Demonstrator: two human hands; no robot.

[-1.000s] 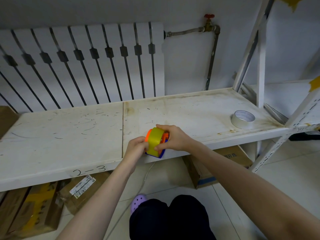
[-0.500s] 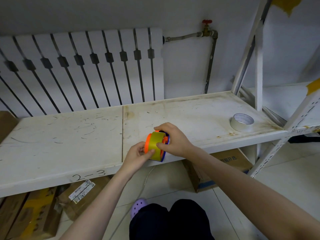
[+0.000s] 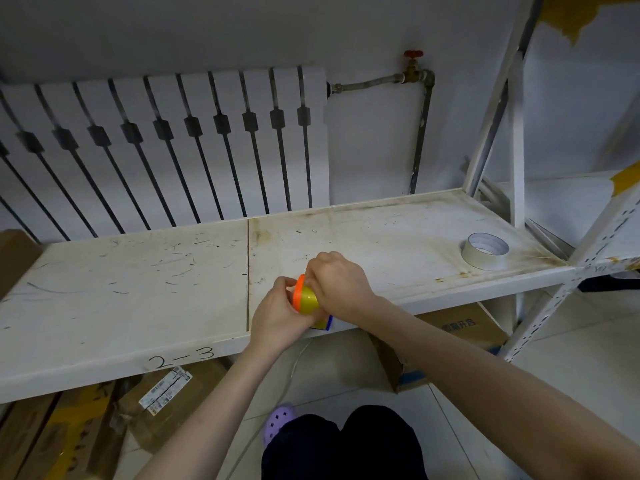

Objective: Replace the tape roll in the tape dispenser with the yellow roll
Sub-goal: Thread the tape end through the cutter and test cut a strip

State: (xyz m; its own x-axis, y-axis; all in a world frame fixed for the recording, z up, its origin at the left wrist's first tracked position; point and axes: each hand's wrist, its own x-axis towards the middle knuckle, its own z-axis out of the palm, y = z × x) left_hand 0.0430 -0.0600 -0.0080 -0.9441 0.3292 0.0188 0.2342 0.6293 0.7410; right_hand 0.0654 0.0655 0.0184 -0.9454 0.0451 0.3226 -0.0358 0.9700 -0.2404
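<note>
The tape dispenser [image 3: 299, 293], orange with a blue part showing underneath, is held over the front edge of the white shelf [image 3: 138, 289]. A yellow roll [image 3: 308, 300] sits in it. My left hand [image 3: 277, 315] grips the dispenser from the left and below. My right hand [image 3: 337, 284] wraps over its right side and hides most of the body. A white tape roll [image 3: 485, 250] lies flat on the shelf at the far right, apart from both hands.
A white radiator [image 3: 166, 147] stands behind the shelf. A pipe with a red valve [image 3: 414, 69] runs down the wall. Shelf uprights [image 3: 512, 140] rise at the right. Cardboard boxes [image 3: 460, 332] lie under the shelf. My knees and a purple shoe [image 3: 278, 420] are below.
Both hands have turned the dispenser; less of the yellow roll shows and my right hand now covers more of it. The camera has tilted slightly.
</note>
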